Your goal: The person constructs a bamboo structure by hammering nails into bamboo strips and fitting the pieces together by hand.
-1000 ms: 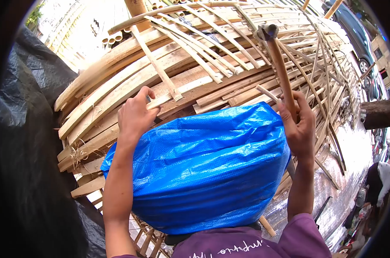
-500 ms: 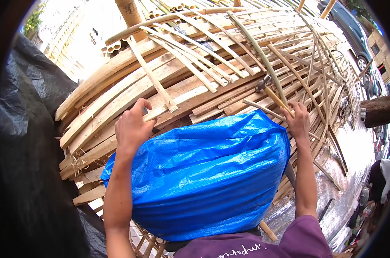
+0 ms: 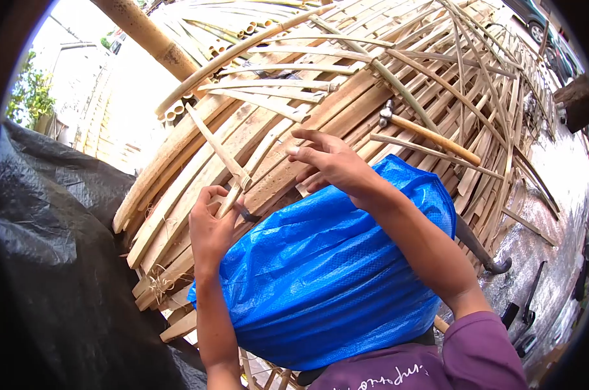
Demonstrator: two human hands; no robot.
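Observation:
My left hand (image 3: pixel 213 227) is closed on a bamboo strip (image 3: pixel 261 151) that slants up and away over the stacked pieces. Another strip (image 3: pixel 213 143) crosses it just beyond my fingers. A dark metal piece (image 3: pixel 246 213) pokes out beside that hand, mostly hidden. My right hand (image 3: pixel 330 166) hovers past the blue tarp with its fingers apart, near the strip's far end; I see nothing in it. To its right, a hammer (image 3: pixel 437 138) with a wooden handle lies on the bamboo pile. The blue tarp (image 3: pixel 327 279) covers my lap.
Long wooden slats (image 3: pixel 197 172) are stacked in front of me, with loose bamboo strips (image 3: pixel 483 130) at the right. A dark hooked bar (image 3: pixel 483 250) juts from beneath the tarp. Black sheeting (image 3: pixel 67 260) hangs at left. A thick post (image 3: pixel 148 39) stands behind.
My right hand has let go of the hammer and moved left, toward the strip. The hammer now lies on the pile. My left hand still holds its strip; the view has shifted.

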